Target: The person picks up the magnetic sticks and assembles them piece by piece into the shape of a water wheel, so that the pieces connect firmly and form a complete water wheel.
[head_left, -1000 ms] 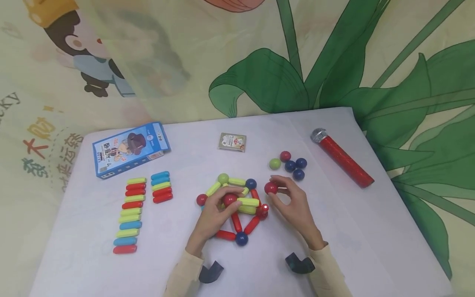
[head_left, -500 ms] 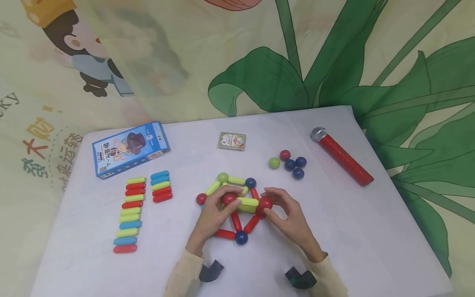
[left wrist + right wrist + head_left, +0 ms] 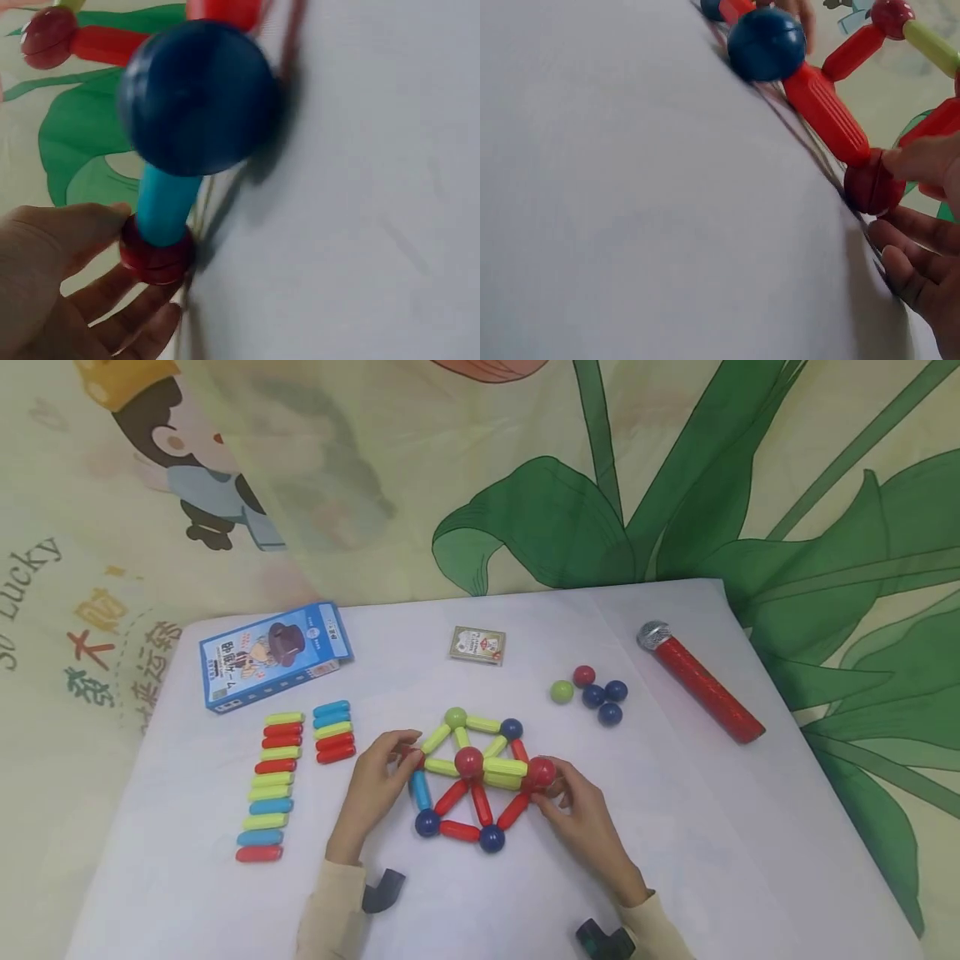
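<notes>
A magnetic stick-and-ball frame of red, yellow-green and light blue rods stands mid-table. Its raised central red ball carries a yellow-green rod that runs to an upper red ball on the right. My left hand pinches the frame's left corner red ball, from which a light blue rod leads to a dark blue ball. At the opposite corner, my right hand pinches the lower red ball, with its thumb on top and fingers beneath.
Two columns of loose rods lie left of the frame, below a blue box. Several loose balls are grouped at the right. A small card box and a red microphone lie farther back.
My right hand brought a red ball onto the yellow-green rod's free end, then shifted to the corner ball beneath. My left hand let go of the central red ball and moved left to the corner ball.
</notes>
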### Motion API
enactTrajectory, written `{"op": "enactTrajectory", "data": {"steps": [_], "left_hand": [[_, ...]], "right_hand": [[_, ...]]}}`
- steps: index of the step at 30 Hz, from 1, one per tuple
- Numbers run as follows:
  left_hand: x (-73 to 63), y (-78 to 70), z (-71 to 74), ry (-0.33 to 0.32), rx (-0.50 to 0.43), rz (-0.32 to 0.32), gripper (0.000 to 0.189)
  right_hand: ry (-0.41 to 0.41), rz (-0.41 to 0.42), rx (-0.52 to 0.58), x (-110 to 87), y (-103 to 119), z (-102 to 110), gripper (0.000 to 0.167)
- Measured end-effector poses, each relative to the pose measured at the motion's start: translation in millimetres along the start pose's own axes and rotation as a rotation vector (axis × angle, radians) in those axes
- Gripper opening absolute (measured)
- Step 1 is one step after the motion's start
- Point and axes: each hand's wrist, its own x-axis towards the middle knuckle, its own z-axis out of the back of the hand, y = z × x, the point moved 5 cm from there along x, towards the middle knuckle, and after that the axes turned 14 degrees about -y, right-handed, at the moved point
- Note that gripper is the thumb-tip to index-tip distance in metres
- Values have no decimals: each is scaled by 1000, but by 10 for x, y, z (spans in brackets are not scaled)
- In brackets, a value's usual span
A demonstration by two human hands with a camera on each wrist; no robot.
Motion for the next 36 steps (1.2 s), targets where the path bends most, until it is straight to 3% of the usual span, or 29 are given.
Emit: {"op": "enactTrajectory", "data": {"steps": [5,10,13,16,19,21,29,33,36], "left_hand": [[-86,66,4,-14,94,31,34],[-127,93,76,-21,130,37,34],[-103,158,222,-104,129,23,32],[-72,274,432,-253,155,7,33],[-74,420,626,-371,174,51,34],[-86,500,712,-398,171,98,36],[-93,604,686,-318,155,194,37],[-122,574,693,-344,145,211,36],[-144,365,690,-363,66,166,35]], "right_hand": [[-53,-1,17,182,-8,-68,47],[-75,28,25,608,3,-177,40],[-68,52,32,844,41,-273,39],[-54,51,42,975,60,-345,40],[-50,23,89,1014,44,-376,36],[-48,4,134,1019,33,-382,33],[-41,-34,218,1039,-15,-392,28],[-107,-80,248,988,-38,-297,27],[-245,-99,358,879,46,-118,23]]}}
